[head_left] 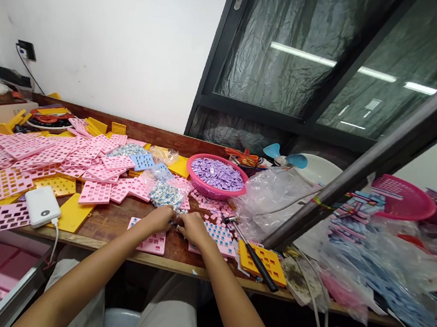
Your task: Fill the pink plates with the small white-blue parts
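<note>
My left hand (160,218) and my right hand (193,226) meet at the middle of the wooden table (114,222), fingers curled and pinched together over something too small to make out. Under my left hand lies a pink grid tray (152,241) partly filled with small blue pieces. A second pink grid tray (220,237) full of blue pieces lies under my right hand. Just beyond my hands sits a clear bag of blue and white pieces (165,194).
A pink basket of purple pieces (217,175) stands behind. Piles of pink trays (42,156) and yellow trays (73,213) cover the left. A white power bank (42,206), a hammer (252,254), a yellow grid tray (266,261) and plastic bags (273,203) lie nearby.
</note>
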`<state>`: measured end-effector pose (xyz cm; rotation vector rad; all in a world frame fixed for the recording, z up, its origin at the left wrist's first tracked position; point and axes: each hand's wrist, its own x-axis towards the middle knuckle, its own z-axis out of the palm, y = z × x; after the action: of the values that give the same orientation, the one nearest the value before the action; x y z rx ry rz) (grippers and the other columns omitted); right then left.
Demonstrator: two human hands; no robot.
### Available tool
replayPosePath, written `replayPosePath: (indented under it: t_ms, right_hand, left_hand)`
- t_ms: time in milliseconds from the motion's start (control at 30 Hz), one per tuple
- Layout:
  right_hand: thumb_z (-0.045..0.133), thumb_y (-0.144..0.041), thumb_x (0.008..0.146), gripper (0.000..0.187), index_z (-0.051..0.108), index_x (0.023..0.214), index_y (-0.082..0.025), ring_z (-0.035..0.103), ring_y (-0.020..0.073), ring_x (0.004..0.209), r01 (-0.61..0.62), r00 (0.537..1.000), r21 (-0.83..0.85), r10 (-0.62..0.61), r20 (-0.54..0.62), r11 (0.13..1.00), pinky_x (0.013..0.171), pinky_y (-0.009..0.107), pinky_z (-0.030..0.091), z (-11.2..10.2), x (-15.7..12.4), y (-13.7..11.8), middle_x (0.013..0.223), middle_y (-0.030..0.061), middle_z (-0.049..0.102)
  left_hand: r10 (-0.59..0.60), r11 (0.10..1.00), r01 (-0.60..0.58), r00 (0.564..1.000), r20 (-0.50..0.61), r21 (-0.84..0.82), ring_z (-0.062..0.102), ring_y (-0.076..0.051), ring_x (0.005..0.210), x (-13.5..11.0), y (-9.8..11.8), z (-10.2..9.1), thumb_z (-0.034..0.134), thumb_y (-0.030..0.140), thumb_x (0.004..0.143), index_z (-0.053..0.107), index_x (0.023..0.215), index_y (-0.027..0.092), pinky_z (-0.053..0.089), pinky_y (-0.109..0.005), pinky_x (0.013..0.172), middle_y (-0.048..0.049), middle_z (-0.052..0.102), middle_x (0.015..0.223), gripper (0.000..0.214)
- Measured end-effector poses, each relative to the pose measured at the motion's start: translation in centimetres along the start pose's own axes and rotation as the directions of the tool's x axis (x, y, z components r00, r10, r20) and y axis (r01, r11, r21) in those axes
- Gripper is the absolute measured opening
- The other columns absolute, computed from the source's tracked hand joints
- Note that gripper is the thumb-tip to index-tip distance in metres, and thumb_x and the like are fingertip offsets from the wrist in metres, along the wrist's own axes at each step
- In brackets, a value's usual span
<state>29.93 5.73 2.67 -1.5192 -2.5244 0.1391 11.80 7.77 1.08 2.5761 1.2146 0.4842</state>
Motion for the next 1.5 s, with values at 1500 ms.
replayPosePath:
  t_ms: [1500]
  right_hand:
    - [0.067,-0.022,0.087,0.011,0.078,0.088,-0.024,0.067,0.0224,0.091,0.06,0.933,0.563,0.154,-0.325,0.824,0.086,0.034,0.049,5.8,-2.8,-8.1,0.093,0.0053,0.077]
  left_hand:
    - [-0.097,0.975,0.057,0.978,-0.182,-0.214,0.069,-0.019,0.09,-11.2,-2.6,-2.9,0.063,0.001,0.078,0.069,0.116,0.019,0.051,-0.028,0.084,-0.005,0.075,0.096,0.043]
